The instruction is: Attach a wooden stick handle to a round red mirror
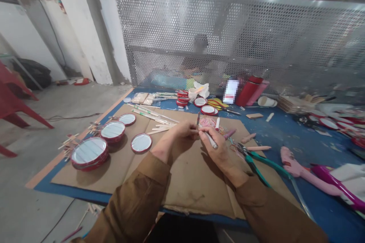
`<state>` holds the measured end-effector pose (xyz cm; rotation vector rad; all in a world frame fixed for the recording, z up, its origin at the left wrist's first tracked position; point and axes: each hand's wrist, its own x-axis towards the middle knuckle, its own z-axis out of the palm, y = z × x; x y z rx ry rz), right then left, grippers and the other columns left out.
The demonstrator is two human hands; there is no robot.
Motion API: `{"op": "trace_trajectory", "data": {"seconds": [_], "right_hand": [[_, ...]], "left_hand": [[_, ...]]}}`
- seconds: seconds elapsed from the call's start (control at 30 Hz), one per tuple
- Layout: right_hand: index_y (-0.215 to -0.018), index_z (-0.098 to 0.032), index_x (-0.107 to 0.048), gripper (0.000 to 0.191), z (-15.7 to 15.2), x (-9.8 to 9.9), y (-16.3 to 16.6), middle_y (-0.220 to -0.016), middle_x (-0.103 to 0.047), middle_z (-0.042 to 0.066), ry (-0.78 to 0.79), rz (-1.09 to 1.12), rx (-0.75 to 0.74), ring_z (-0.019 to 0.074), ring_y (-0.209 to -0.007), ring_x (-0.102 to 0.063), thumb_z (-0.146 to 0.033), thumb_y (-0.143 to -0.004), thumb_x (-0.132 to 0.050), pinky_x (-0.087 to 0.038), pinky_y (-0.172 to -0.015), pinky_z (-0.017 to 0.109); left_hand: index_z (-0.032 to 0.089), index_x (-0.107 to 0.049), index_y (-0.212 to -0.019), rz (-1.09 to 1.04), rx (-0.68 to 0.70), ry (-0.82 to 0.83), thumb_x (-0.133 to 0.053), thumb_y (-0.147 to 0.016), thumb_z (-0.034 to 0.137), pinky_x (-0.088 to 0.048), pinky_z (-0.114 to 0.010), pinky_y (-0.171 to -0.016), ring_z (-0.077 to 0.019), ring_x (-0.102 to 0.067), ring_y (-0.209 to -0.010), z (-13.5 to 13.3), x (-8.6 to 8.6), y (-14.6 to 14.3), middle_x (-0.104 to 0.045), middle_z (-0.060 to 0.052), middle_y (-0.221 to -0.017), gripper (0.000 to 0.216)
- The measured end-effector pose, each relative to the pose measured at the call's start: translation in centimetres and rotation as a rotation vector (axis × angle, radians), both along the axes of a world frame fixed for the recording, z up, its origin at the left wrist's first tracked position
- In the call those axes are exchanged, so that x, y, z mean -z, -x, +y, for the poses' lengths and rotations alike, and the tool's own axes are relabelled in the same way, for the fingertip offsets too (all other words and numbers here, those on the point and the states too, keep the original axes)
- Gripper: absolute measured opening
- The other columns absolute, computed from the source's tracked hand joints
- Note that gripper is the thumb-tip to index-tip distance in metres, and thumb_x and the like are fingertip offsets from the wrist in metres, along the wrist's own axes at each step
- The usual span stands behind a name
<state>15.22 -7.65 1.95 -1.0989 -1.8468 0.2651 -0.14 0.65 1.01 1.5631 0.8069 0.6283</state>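
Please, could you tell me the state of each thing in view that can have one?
Left grip, closed on thin brown flat stick
Right grip, closed on slim white pen-shaped tool
Green-handled metal pliers, handles spread apart
White round paper cup, on its side
Red cylindrical bottle, cap on
Brown cardboard sheet, spread flat, creased
Pink gun-shaped plastic tool, lying down; power unclear
Bright rectangular screen, lit, content blurred

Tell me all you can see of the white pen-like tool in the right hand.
The white pen-like tool is a slim, pale barrel that looks like plastic. The right hand grips it with thumb and fingers above the cardboard. It slants across the view, rear end toward the near right. The fingers hide its front part, close to the left hand, so whether its tip touches anything cannot be told.
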Motion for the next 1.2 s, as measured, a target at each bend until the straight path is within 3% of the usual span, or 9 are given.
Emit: {"op": "trace_trajectory", "data": {"seconds": [0.4, 0.53, 0.67, 0.77, 0.93, 1.07, 1.2], "right_hand": [[-0.091, -0.023, -0.064, 0.017, -0.2, -0.2, -0.1, -0.087, -0.072, 0.006, -0.010, -0.016, -0.004, 0.0208, -0.083, -0.067, -0.032, -0.095, -0.050, -0.054, -0.078, 0.032], [-0.088, -0.023, -0.062, 0.023, 0.2, 0.2, -0.5, -0.071, -0.066, 0.003, -0.014, 0.126, 0.096, 0.0188, -0.067, -0.063, -0.041, -0.095, -0.051, -0.053, -0.069, 0.032], [-0.094, -0.020, -0.063, 0.036, 1.0, 0.7, -0.9, -0.062, -0.061, -0.001, 0.130, 0.321, 0.217, 0.0165, -0.054, -0.057, -0.054, -0.090, -0.052, -0.049, -0.057, 0.030], [-0.095, -0.020, -0.066, 0.038, 1.4, 0.9, -1.1, -0.075, -0.070, 0.005, 0.151, 0.280, 0.286, 0.0192, -0.067, -0.063, -0.055, -0.087, -0.055, -0.052, -0.069, 0.033], [-0.097, -0.019, -0.068, 0.036, 2.1, 1.4, -1.4, -0.095, -0.074, 0.010, 0.119, 0.227, 0.262, 0.0226, -0.084, -0.066, -0.052, -0.085, -0.058, -0.051, -0.086, 0.040], [-0.095, -0.019, -0.068, 0.036, 2.8, 2.0, -1.6, -0.095, -0.074, 0.011, 0.128, 0.267, 0.220, 0.0250, -0.089, -0.066, -0.053, -0.082, -0.062, -0.050, -0.089, 0.043], [-0.094, -0.020, -0.068, 0.036, 2.8, 2.0, -1.5, -0.095, -0.074, 0.011, 0.111, 0.305, 0.179, 0.0256, -0.091, -0.067, -0.053, -0.080, -0.065, -0.051, -0.089, 0.043]], "left_hand": [[0.015, -0.059, -0.065, 0.160, 0.016, -0.072, -0.065, -0.074, 0.026, -0.031, -0.027, -0.058, -0.0109, -0.041, -0.056, 0.3, 0.2, 0.1, -0.050, 0.003, -0.057, 0.016], [0.015, -0.056, -0.061, 0.153, 0.034, -0.052, -0.061, -0.074, 0.019, -0.034, -0.027, -0.059, -0.0110, -0.043, -0.055, 0.2, 0.1, -0.1, -0.052, 0.001, -0.056, 0.014], [0.015, -0.055, -0.059, 0.156, -0.019, -0.070, -0.062, -0.072, 0.016, -0.033, -0.027, -0.059, -0.0107, -0.044, -0.055, 0.3, 0.3, -0.2, -0.053, 0.001, -0.056, 0.016], [0.015, -0.058, -0.063, 0.140, -0.088, -0.062, -0.064, -0.077, 0.023, -0.033, -0.026, -0.059, -0.0108, -0.046, -0.057, 0.4, 0.5, -0.1, -0.055, 0.001, -0.059, 0.017], [0.013, -0.070, -0.082, 0.034, -0.018, -0.077, -0.067, -0.081, 0.045, -0.034, -0.026, -0.061, -0.0113, -0.048, -0.061, 0.6, 0.7, 0.1, -0.059, 0.000, -0.067, 0.032], [0.012, -0.071, -0.080, 0.017, -0.007, -0.138, -0.064, -0.081, 0.061, -0.028, -0.027, -0.056, -0.0096, -0.039, -0.055, 0.6, 0.7, 0.1, -0.049, 0.002, -0.058, 0.049], [0.014, -0.065, -0.070, -0.045, 0.003, -0.176, -0.061, -0.079, 0.070, -0.028, -0.026, -0.054, -0.0090, -0.040, -0.053, 0.6, 0.7, 0.2, -0.048, 0.002, -0.055, 0.057]]}}
